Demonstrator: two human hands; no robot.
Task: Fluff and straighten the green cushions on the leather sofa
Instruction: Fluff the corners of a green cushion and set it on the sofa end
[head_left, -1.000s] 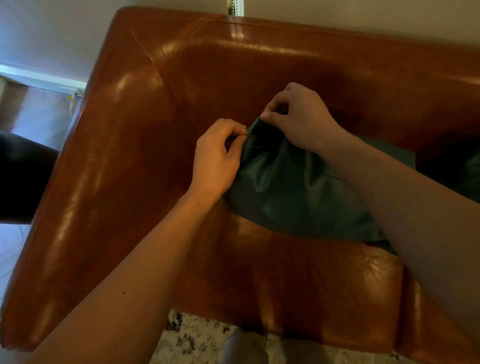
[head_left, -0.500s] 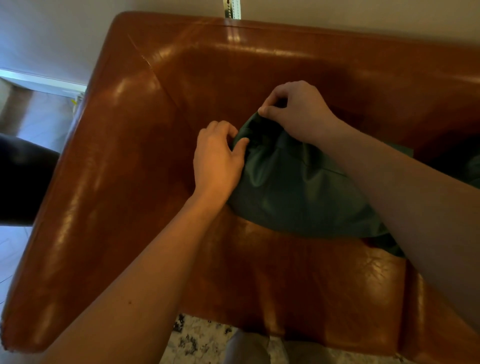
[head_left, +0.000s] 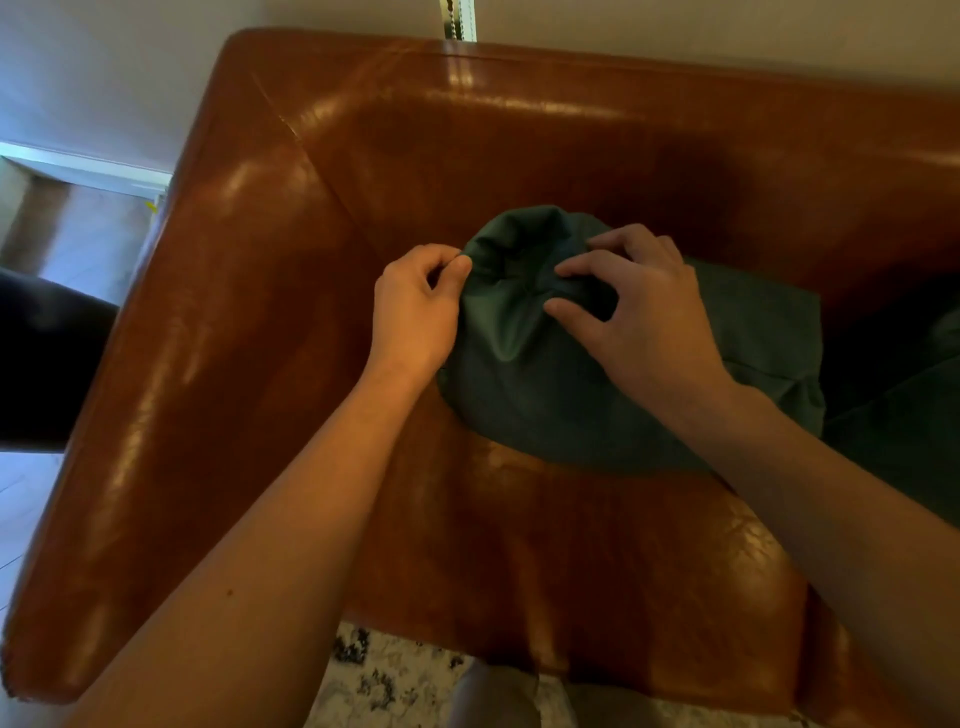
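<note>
Left hand pinches green cushion; right hand fingertips press it.

I see bare seat leather open below both hands. Left of my left hand, the sofa armrest walls off the side. Beyond the hands the backrest blocks. Right of my right hand, a second green cushion fills the seat.
</note>
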